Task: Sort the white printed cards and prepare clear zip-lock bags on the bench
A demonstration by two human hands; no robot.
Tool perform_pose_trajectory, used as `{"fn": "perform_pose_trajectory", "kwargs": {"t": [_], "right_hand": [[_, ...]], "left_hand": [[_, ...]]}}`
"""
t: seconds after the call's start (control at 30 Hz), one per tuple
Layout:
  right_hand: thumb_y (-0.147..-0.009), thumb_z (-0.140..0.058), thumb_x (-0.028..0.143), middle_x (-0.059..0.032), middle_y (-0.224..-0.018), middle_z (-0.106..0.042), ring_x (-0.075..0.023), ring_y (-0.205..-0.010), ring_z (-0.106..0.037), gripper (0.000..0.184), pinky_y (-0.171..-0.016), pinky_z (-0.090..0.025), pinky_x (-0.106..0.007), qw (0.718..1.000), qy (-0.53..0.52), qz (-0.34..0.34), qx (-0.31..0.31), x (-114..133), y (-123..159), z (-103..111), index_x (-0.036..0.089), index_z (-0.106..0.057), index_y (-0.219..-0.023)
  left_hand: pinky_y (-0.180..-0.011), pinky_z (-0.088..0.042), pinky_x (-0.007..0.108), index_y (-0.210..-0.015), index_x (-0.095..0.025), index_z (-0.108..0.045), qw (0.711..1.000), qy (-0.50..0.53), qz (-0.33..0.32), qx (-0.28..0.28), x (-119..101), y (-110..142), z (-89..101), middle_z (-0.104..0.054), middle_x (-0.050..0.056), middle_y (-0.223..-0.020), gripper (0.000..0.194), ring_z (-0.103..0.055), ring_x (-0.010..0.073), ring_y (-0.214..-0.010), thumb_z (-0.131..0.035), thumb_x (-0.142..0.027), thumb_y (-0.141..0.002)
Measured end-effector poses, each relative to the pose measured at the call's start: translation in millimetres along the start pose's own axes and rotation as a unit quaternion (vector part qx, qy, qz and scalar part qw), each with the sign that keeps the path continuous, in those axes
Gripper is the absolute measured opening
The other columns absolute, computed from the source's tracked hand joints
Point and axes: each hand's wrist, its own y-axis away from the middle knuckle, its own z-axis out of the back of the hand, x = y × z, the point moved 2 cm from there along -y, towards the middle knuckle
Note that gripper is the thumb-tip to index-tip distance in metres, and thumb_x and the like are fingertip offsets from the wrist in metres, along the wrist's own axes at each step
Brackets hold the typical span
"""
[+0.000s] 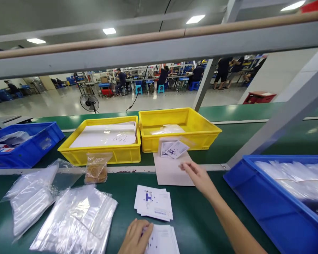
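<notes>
My left hand (135, 237) lies at the near edge of the table with its fingers closed on the left side of a stack of printed cards (163, 241). Just beyond it, a second stack of printed cards (153, 201) is slightly fanned. My right hand (197, 176) hovers over or touches a pale cardboard sheet (172, 173); its fingertips are drawn together and nothing shows between them. Two or so small printed cards (177, 149) are at the sheet's far end, against the yellow bin, with a blurred clear film near them.
Clear plastic bags (76, 218) and a bag of rubber bands (95, 171) lie left. Behind stand a yellow bin of white sheets (100, 155) and another yellow bin (180, 141). Blue bins flank the table, left (46, 144) and right (275, 208). A slanted metal post (278, 106) rises at right.
</notes>
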Motion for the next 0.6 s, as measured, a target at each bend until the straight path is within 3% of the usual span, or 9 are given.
{"fn": "perform_pose_trajectory", "kwargs": {"t": [0.13,0.2,0.27,0.37,0.47,0.53,0.6], "right_hand": [[-0.087,-0.05,0.066,-0.0082,-0.086,-0.072,-0.0218,-0.075,-0.066,0.049,-0.065,-0.051,-0.032,0.981,-0.008,-0.074,0.18,14.1,92.4,-20.9,0.019,-0.067,-0.088],[-0.088,-0.051,0.065,-0.0074,-0.088,-0.071,-0.0204,-0.075,-0.065,0.051,-0.063,-0.05,-0.029,0.953,-0.063,-0.127,0.268,23.4,126.8,-34.8,0.018,-0.065,-0.098],[-0.087,-0.054,0.064,-0.0059,-0.086,-0.069,-0.0203,-0.078,-0.065,0.05,-0.066,-0.05,-0.029,0.929,-0.13,-0.153,0.31,32.1,149.7,-46.5,0.018,-0.063,-0.102],[-0.085,-0.061,0.06,-0.0047,-0.084,-0.069,-0.0202,-0.078,-0.063,0.044,-0.068,-0.051,-0.03,0.932,-0.181,-0.162,0.268,37.1,166.6,-54.1,0.017,-0.066,-0.096],[-0.081,-0.067,0.059,-0.0064,-0.086,-0.072,-0.0223,-0.076,-0.066,0.044,-0.065,-0.052,-0.032,0.931,-0.207,-0.231,0.191,29.2,175.1,-51.0,0.018,-0.067,-0.098],[-0.077,-0.072,0.059,-0.0077,-0.089,-0.074,-0.0246,-0.077,-0.068,0.048,-0.062,-0.055,-0.032,0.915,-0.231,-0.296,0.144,21.5,179.4,-45.8,0.019,-0.066,-0.103],[-0.072,-0.077,0.058,-0.0082,-0.092,-0.075,-0.0264,-0.079,-0.07,0.053,-0.058,-0.056,-0.031,0.9,-0.245,-0.346,0.102,16.6,183.1,-40.9,0.02,-0.066,-0.106]], "left_hand": [[-0.104,-0.046,0.054,-0.152,-0.018,-0.023,0.997,0.063,-0.003,0.044,-6.9,-7.6,21.8,-0.058,0.02,-0.126,0.099,-0.056,0.0333,-0.121,-0.064,-0.068,-0.078],[-0.104,-0.046,0.055,-0.152,-0.017,-0.021,0.997,0.076,0.005,0.034,-17.8,-15.3,34.1,-0.056,0.02,-0.128,0.102,-0.055,0.0342,-0.122,-0.063,-0.07,-0.076],[-0.105,-0.045,0.056,-0.152,-0.016,-0.021,0.997,0.077,0.0,0.006,-32.4,-22.9,48.1,-0.056,0.021,-0.127,0.1,-0.054,0.0349,-0.122,-0.063,-0.069,-0.078],[-0.109,-0.041,0.057,-0.15,-0.015,-0.024,0.997,0.074,-0.008,0.006,-49.6,-30.1,71.3,-0.055,0.022,-0.131,0.096,-0.051,0.0359,-0.128,-0.061,-0.068,-0.079],[-0.109,-0.043,0.056,-0.146,-0.016,-0.032,0.997,0.057,0.045,0.02,-43.1,-26.6,94.6,-0.053,0.022,-0.137,0.094,-0.047,0.0366,-0.132,-0.061,-0.072,-0.076],[-0.104,-0.048,0.052,-0.137,-0.015,-0.045,0.988,0.017,0.152,0.014,-23.2,-16.5,108.1,-0.056,0.02,-0.132,0.071,-0.053,0.0343,-0.126,-0.061,-0.06,-0.084],[-0.099,-0.05,0.047,-0.124,-0.013,-0.056,0.951,-0.038,0.302,0.049,3.0,-1.9,117.5,-0.06,0.018,-0.124,0.043,-0.058,0.0312,-0.118,-0.057,-0.041,-0.092]]}}
